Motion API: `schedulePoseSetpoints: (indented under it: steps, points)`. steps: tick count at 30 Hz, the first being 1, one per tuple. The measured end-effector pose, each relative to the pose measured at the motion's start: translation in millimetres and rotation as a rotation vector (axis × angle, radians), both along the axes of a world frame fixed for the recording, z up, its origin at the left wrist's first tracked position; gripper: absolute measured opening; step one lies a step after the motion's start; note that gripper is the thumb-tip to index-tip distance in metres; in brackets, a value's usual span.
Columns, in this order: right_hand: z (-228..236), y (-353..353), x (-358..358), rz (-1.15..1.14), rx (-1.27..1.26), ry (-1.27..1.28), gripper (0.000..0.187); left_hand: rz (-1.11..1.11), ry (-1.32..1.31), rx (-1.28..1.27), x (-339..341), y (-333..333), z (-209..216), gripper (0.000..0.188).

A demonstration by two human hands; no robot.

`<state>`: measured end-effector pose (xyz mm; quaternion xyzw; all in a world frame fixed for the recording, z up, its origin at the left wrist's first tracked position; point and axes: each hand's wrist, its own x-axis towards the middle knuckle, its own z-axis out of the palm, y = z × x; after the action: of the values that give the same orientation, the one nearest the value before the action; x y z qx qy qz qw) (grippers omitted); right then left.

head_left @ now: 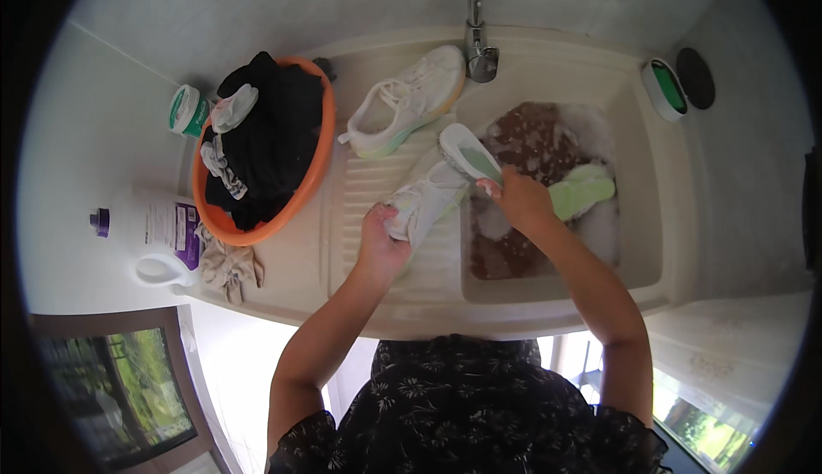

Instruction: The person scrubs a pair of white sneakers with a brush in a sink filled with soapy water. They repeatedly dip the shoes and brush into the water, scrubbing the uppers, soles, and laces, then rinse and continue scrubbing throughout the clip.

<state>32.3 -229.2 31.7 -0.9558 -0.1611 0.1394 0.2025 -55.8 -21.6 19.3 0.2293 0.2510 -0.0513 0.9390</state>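
My left hand (383, 238) grips a white sneaker (423, 200) by one end, over the ribbed part of a cream laundry sink (364, 217). In my right hand (524, 202) is a scrub brush (462, 147) with a white rim and a green-grey back. Its head is at the sneaker's far end; the bristles are mostly hidden. A second white sneaker (411, 101) with a pale green and yellowish sole lies just beyond. Right of my right hand, a pale green, insole-shaped piece (586, 190) lies in the basin's brown, foamy water (531, 144).
An orange tub (324, 144) of dark clothes stands at the left, a white and green container (186, 112) behind it. Nearer are a white jug with a purple cap (163, 230) and a beige cloth (231, 267). A metal faucet (481, 59) and an oval green-filled box (665, 89) are at the back.
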Motion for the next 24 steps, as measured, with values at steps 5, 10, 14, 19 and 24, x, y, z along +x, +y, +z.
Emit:
schedulePoseSetpoints:
  steps: [5,10,14,19,24]
  points:
    - [16.9,29.5,-44.9,0.216,0.14,0.002,0.052,0.078,-0.073,0.025,-6.9,1.5,-2.7,0.047]
    - [22.2,18.2,-29.7,0.172,-0.01,0.019,0.051,0.004,-0.059,-0.043,-10.5,-4.8,10.4,0.058]
    - [22.2,12.4,-31.5,0.142,0.004,0.064,0.052,0.011,0.008,-0.026,3.2,-7.5,12.5,0.063]
    - [15.3,17.9,-92.2,0.162,0.186,0.324,0.051,0.01,0.131,-0.022,4.9,-11.1,22.6,0.052]
    - [22.4,-18.1,-74.6,0.042,0.154,0.169,0.05,-0.02,0.173,0.307,3.8,-7.1,-23.3,0.02]
